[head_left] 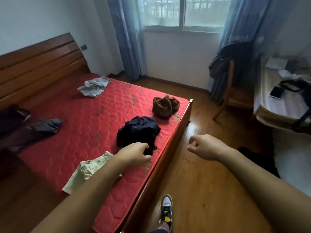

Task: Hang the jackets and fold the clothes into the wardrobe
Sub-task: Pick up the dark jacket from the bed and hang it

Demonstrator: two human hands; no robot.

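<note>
Left hand (134, 153) is over the bed's near corner. Its fingers (146, 146) are curled and pinch the near hem of the navy garment (139, 130). The rest of that garment is heaped on the red mattress (80, 118) just beyond the fingers.

Right hand (206, 147) hangs over the wood floor (202, 190), off the bed edge. Its fingers are loosely curled, thumb slightly apart, holding nothing.

Shoe (166, 208) markings are too blurred for us to read.

- Brown garment (165, 106): bunched further beyond the left fingers, near the far bed corner.
- Pale green garment (85, 172): flat, behind and left of the left fingers, partly under the forearm.
- Grey garment (94, 87): well beyond, toward the headboard (37, 64).
- Dark clothes (40, 127): far left of the fingers, cut by the frame edge; we can't count the pieces.
- Dark jackets (230, 59): draped on a chair (225, 101) well beyond the right fingers, by the curtain (235, 22); murky, count unclear.
- Worktop (276, 111): right of the right fingers. It carries a phone (276, 92) and a black bag (301, 91), the bag cut off at the frame.

Open floor runs from the bed edge to the chair and worktop.
</note>
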